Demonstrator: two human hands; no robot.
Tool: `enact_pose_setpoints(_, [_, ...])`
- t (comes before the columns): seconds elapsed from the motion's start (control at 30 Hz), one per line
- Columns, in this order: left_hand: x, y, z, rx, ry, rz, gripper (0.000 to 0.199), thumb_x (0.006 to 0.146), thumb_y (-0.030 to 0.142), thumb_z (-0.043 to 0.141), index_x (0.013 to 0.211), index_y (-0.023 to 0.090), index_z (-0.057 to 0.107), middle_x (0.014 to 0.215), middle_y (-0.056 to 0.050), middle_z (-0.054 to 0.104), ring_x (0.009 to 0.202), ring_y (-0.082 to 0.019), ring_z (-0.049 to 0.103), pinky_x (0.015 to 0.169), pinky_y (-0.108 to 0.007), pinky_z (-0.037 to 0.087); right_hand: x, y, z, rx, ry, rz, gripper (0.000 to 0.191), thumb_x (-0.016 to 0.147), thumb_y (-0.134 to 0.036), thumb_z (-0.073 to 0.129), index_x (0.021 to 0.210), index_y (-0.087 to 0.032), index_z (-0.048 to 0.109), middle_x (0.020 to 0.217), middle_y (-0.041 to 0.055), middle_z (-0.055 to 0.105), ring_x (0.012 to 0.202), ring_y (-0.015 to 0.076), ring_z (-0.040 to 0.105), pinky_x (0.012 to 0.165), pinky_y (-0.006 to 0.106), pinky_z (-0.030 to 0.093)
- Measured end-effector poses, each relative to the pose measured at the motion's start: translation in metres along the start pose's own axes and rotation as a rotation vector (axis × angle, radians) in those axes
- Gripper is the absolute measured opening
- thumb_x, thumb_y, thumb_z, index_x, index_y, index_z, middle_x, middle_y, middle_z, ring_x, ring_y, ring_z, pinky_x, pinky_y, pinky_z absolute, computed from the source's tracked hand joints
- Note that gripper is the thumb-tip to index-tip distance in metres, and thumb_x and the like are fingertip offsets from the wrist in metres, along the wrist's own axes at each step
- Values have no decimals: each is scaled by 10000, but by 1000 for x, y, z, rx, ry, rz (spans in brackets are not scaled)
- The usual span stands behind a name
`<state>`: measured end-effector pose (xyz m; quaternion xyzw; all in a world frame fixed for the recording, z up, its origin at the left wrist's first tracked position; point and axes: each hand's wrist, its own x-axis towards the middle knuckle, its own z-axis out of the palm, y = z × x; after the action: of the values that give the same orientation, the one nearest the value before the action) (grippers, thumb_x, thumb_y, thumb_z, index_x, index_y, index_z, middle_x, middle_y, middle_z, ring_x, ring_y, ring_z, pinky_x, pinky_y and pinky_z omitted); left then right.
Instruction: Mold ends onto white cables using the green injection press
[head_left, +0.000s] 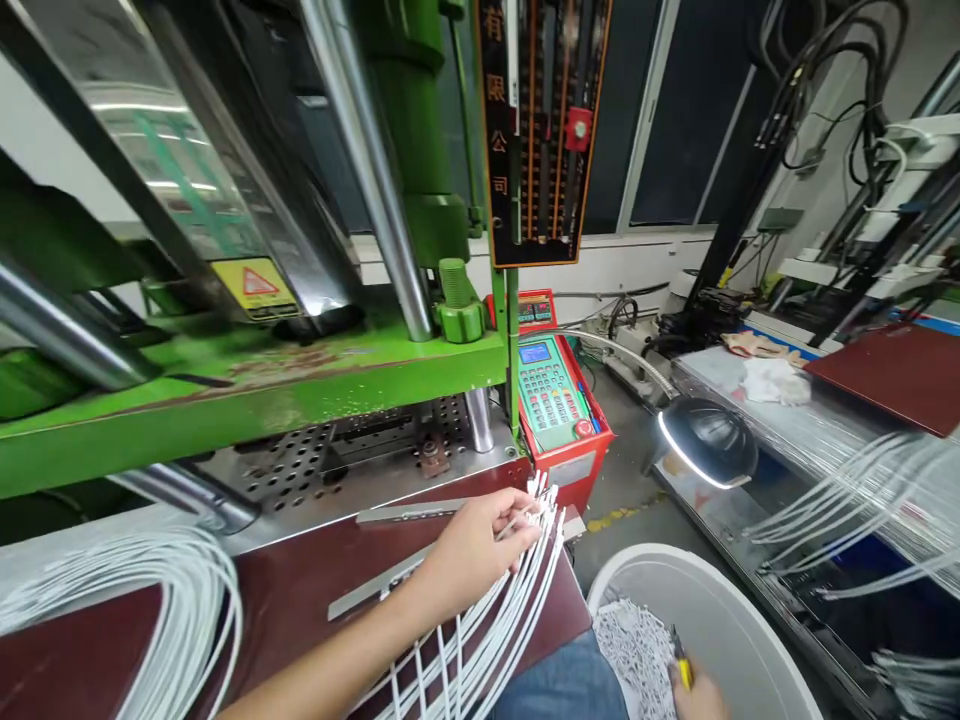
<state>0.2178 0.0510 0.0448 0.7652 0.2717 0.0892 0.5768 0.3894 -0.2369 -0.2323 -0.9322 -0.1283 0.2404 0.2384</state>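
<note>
Over the right end of the dark red tabletop, my left hand (pixel 480 550) is closed in a pinch on a white cable (pixel 517 522) near its end. A bundle of white cables (pixel 517 600) fans out under and beside that hand, their tips standing up just past the fingers. My right hand (pixel 701 695), slightly blurred at the bottom edge, grips yellow-handled nippers (pixel 683 670) with dark jaws pointing up. It is over a large pale bin (pixel 727 600) with many small white scraps (pixel 634 645) inside. The nippers are apart from the cables.
Two slotted metal bars (pixel 375 590) lie on the tabletop (pixel 285 590). A coil of white cable (pixel 180 575) sits at left. Behind stands a green press (pixel 300 390) with a red control box (pixel 555 390). A black lamp (pixel 709 440) and another workbench (pixel 795 420) are at right.
</note>
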Motion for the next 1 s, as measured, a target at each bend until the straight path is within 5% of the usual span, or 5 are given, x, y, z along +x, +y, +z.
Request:
enact_pose_setpoints(0.13, [-13,-18,-16,-29,64,28,288,852,389,497,734,144,591,606,12,579,480,-106,526,521,-232,397,8,-85,-42,184,179,-265,507,816,-577,413,1076,-181,593,1071,144,672,1012,323,619,847,410,482])
enact_pose_setpoints(0.3, [-36,-21,-42,-239,128,59,393,890,448,449,796,113,631,579,-22,638,397,-95,527,482,-230,378,-24,-214,-84,293,125,-731,421,861,-502,503,1144,-194,543,1177,111,602,1058,274,574,900,380,447])
enact_pose_setpoints(0.53, [-67,-13,-63,-506,160,124,345,895,404,485,867,95,638,569,-47,675,360,-83,543,433,-185,363,-69,-345,-55,-45,-77,-1271,239,904,-268,493,1122,-207,570,1046,74,617,977,240,575,842,357,449])
enact_pose_setpoints(0.83, [-151,12,-112,-911,288,372,288,925,336,449,876,133,648,521,-36,676,299,-111,555,303,-137,318,-70,-418,1,-352,-31,-1412,249,883,-246,543,1087,-121,612,1036,126,626,996,275,569,901,387,429])
enact_pose_setpoints(1.0, [-166,-23,-79,-674,20,208,436,917,498,402,797,160,651,536,-32,655,420,-124,585,368,-187,381,-72,-415,-5,-334,-51,-1414,258,922,-241,491,1123,-114,591,1070,129,634,1026,267,576,897,385,445])
